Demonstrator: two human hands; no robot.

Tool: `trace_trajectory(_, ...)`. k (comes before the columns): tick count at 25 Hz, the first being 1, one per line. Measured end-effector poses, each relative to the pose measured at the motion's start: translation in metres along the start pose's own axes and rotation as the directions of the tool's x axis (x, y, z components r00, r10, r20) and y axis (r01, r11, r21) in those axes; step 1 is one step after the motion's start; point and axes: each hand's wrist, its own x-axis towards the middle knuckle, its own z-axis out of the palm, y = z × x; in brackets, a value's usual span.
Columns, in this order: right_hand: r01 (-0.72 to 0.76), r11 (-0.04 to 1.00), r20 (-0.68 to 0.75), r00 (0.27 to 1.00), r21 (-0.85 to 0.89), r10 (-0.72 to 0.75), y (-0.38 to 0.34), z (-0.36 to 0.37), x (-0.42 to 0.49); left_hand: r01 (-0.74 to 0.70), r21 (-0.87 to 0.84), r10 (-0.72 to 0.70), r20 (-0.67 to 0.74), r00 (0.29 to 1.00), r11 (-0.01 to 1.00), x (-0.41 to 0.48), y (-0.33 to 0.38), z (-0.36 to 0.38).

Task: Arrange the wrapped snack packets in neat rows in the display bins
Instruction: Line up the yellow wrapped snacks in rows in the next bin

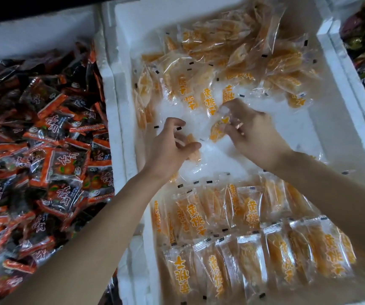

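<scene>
Packets printed 黄桃干 surround the packet the right hand pinches.

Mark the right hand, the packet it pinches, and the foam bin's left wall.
right hand [252,134]: head view, back of the hand.
pinched packet [215,132]: head view, orange end showing left of the fingertips.
foam bin [122,102]: head view, top of its left wall.

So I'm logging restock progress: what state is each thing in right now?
Right hand: pinching yellow packet.
Left hand: curled over another packet, grip unclear.
Near rows: packets lined side by side.
Far pile: loose, jumbled.
Foam bin: partly arranged.
Red-black packets: heaped unsorted in left bin.
</scene>
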Motion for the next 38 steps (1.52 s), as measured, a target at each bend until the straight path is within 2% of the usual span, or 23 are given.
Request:
trace_trajectory(2, -0.025, 0.999, 0.06, 0.998, 0.021, 0.024, -0.001, -0.001, 0.007, -0.01, 0.031, 0.009, 0.037, 0.999, 0.999, 0.0, -0.001, 0.003)
trace_trajectory(4, -0.094, 0.996, 0.301, 0.949, -0.01, 0.093, 0.002, 0.002, 0.015, -0.077, 0.244, 0.062, 0.067, 0.996, 0.967, 0.001, -0.003, 0.003)
trace_trajectory(5, -0.133, 0.991, 0.392, 0.91, -0.035, 0.136, 0.004, 0.005, 0.017, -0.135, 0.418, 0.106, 0.093, 0.99, 0.898, 0.001, -0.005, 0.001)
trace_trajectory(7, -0.179, 0.982, 0.397, 0.899, -0.055, 0.186, 0.007, 0.01, 0.02, -0.284, 0.677, 0.204, 0.197, 0.959, 0.679, -0.001, -0.007, -0.003)
trace_trajectory(9, -0.205, 0.979, 0.351, 0.915, -0.021, 0.199, 0.007, 0.012, 0.023, -0.389, 0.741, 0.223, 0.319, 0.921, 0.547, -0.006, -0.009, -0.003)
trace_trajectory(14, -0.254, 0.966, 0.478, 0.854, 0.041, 0.204, 0.009, 0.018, 0.03, -0.386, 0.784, 0.171, 0.348, 0.922, 0.486, -0.014, -0.011, -0.003)
trace_trajectory(21, -0.2, 0.976, 0.428, 0.892, 0.082, 0.147, 0.006, 0.015, 0.03, -0.373, 0.79, 0.202, 0.313, 0.928, 0.487, -0.021, -0.015, 0.0)
trace_trajectory(23, -0.17, 0.985, 0.445, 0.884, 0.025, 0.142, 0.004, 0.019, 0.025, -0.369, 0.783, 0.209, 0.304, 0.929, 0.5, -0.022, -0.018, 0.0)
trace_trajectory(27, -0.016, 0.979, 0.392, 0.915, -0.202, 0.096, 0.002, 0.03, 0.012, -0.384, 0.775, 0.259, 0.289, 0.922, 0.502, -0.023, -0.024, 0.002)
trace_trajectory(31, -0.041, 0.987, 0.401, 0.911, -0.155, 0.101, 0.002, 0.028, 0.009, -0.398, 0.804, 0.325, 0.27, 0.907, 0.442, -0.024, -0.029, 0.003)
trace_trajectory(33, 0.062, 0.96, 0.408, 0.911, -0.274, 0.058, 0.001, 0.025, 0.005, -0.407, 0.814, 0.333, 0.281, 0.9, 0.415, -0.025, -0.029, 0.007)
trace_trajectory(34, 0.129, 0.933, 0.388, 0.921, -0.337, 0.013, 0.001, 0.024, 0.001, -0.419, 0.812, 0.337, 0.294, 0.895, 0.406, -0.025, -0.029, 0.009)
trace_trajectory(36, 0.182, 0.914, 0.245, 0.965, -0.363, -0.094, 0.001, 0.019, -0.006, -0.431, 0.815, 0.328, 0.315, 0.891, 0.387, -0.024, -0.028, 0.012)
trace_trajectory(38, 0.088, 0.919, 0.022, 0.996, -0.384, -0.086, 0.013, 0.008, -0.007, -0.432, 0.813, 0.33, 0.315, 0.89, 0.39, -0.022, -0.024, 0.012)
